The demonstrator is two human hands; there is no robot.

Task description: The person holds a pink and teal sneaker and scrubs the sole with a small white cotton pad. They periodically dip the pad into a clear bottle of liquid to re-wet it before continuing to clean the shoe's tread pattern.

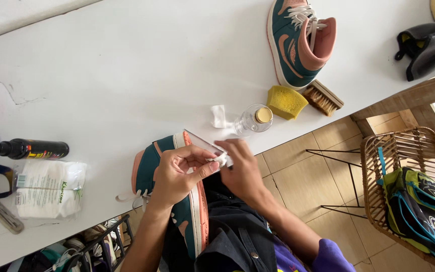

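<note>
Head view: nearest the camera, a teal and salmon high-top sneaker [190, 211] lies on its side across the person's lap, its sole turned toward the right hand and its toe at the near edge of the white tabletop [127, 75]. The left hand [177, 174] curls over the sneaker's upper, fingers bent, thumb and forefinger pinching a small white wipe [221, 159]. The right hand [240, 168] is closed on the same wipe from the other side, at the white midsole near the toe. The sole edge there looks pale and clean, but I cannot tell how much of it has been wiped; judging by this, the work on this shoe is in progress.

Just beyond, near the table's edge, lie a crumpled white scrap [219, 116] and a clear bottle with a tan cap [252, 119], on its side. Further right sit a yellow sponge [285, 102] and a wooden brush [323, 97], touching. At the far edge the matching sneaker [298, 40] lies untouched. On the left end rest a pack of white wipes [49, 189] and a black spray can [26, 149].
</note>
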